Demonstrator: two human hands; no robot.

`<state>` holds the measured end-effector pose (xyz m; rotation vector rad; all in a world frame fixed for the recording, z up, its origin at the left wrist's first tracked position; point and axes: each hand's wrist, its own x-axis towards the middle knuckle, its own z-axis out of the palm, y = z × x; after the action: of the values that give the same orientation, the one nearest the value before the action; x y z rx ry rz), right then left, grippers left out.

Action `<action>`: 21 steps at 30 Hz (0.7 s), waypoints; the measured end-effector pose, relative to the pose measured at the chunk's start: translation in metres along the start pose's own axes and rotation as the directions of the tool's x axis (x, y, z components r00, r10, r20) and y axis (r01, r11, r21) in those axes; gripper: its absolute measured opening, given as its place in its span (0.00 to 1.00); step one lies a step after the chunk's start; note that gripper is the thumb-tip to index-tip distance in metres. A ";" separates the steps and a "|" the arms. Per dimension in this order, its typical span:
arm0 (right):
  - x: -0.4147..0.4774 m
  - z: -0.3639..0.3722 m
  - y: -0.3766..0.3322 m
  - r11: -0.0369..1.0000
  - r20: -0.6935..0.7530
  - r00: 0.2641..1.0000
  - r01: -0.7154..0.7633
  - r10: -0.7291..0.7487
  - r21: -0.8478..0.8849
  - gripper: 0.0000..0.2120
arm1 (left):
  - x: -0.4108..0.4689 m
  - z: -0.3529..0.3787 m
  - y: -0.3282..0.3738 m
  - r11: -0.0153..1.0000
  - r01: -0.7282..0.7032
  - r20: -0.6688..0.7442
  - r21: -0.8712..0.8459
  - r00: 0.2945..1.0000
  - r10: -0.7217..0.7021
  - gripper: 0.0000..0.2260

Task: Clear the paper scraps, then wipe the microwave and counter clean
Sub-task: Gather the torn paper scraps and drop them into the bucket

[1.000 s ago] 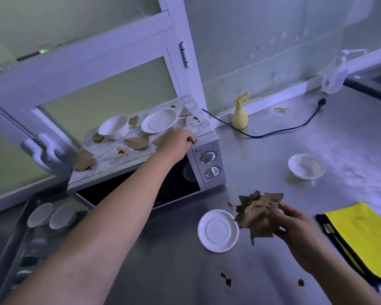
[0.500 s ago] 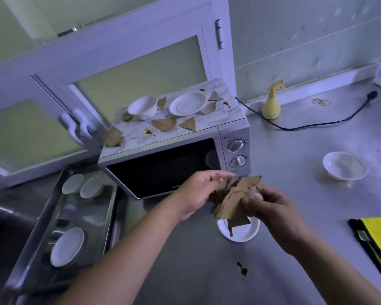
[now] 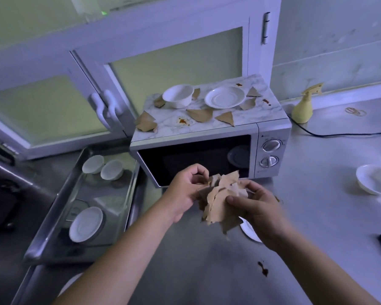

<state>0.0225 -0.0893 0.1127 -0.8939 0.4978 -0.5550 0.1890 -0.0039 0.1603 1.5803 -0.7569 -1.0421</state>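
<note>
Head view shows us pressing a wad of brown paper scraps (image 3: pixel 218 201) between both hands above the counter (image 3: pixel 317 216), just in front of the microwave (image 3: pixel 271 137). Our left hand (image 3: pixel 185 190) curls its fingers round the wad's left edge, and our right hand (image 3: pixel 255 205) pinches the right side with thumb and fingers. The bundle is loose and ragged, so we judge a piece could slip out of the bottom and drop onto the white saucer (image 3: pixel 250 232) half hidden beneath it, or onto the counter.

More scraps (image 3: pixel 201 114) lie on the microwave top, some tucked against the bowl (image 3: pixel 178 95) and the plate (image 3: pixel 224 97). Reaching for them with a full hand could, we think, knock that crockery or drag paper through the red stains (image 3: pixel 182 121) and smear them. A further stain (image 3: pixel 263 268) marks the counter near us, and dropped paper could land in it.
</note>
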 end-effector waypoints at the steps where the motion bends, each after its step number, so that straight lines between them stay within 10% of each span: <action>1: 0.000 0.003 0.001 1.000 -0.008 1.000 0.017 -0.017 -0.025 0.14 | -0.001 -0.003 -0.001 1.000 -0.019 -0.006 0.008 1.000 0.019 0.10; 6: 0.000 0.015 0.004 0.980 -0.065 0.991 0.104 -0.116 -0.171 0.17 | -0.007 -0.020 0.000 0.993 0.023 0.086 -0.113 0.996 -0.013 0.02; 11: 0.001 0.021 0.005 0.966 -0.151 0.979 0.096 -0.135 -0.238 0.16 | -0.010 -0.036 0.010 0.992 0.056 0.302 -0.115 0.953 -0.019 0.19; 21: 0.005 0.022 0.013 0.950 -0.198 0.974 0.042 -0.108 -0.309 0.14 | -0.009 -0.029 0.000 0.981 -0.068 0.129 0.180 0.991 0.045 0.17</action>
<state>0.0424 -0.0729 0.1128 -1.1568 0.7606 -0.6593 0.2118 0.0159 0.1650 1.6508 -1.0020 -1.0610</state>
